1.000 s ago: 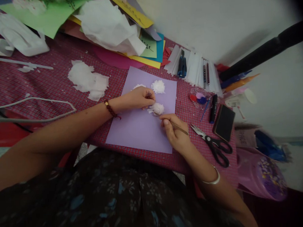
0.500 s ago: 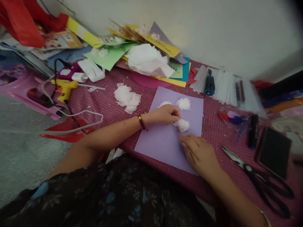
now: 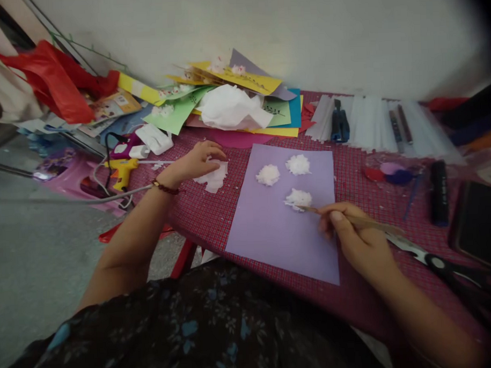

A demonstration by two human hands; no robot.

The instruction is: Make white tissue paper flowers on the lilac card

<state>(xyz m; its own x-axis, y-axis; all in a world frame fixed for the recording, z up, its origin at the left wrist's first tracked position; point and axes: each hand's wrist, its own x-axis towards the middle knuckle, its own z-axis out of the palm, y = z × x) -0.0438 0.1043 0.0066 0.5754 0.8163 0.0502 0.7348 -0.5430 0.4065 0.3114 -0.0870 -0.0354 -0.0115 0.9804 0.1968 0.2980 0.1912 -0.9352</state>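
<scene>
Tablecloth point(image 3: 214, 222) red check under purple card point(image 3: 271, 237); paper pile point(image 3: 235, 106) nr wall point(image 3: 264, 27); grey floor point(image 3: 34, 256).

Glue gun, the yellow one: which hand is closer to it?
Left. The left hand rests on the white tissue pile just right of the glue gun; the right hand holds a stick far off across the purple paper.

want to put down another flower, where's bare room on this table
The purple sheet is bare below the white flowers, left of the right hand; so is checked cloth beside the tissue pile. Crowded along the wall.
</scene>
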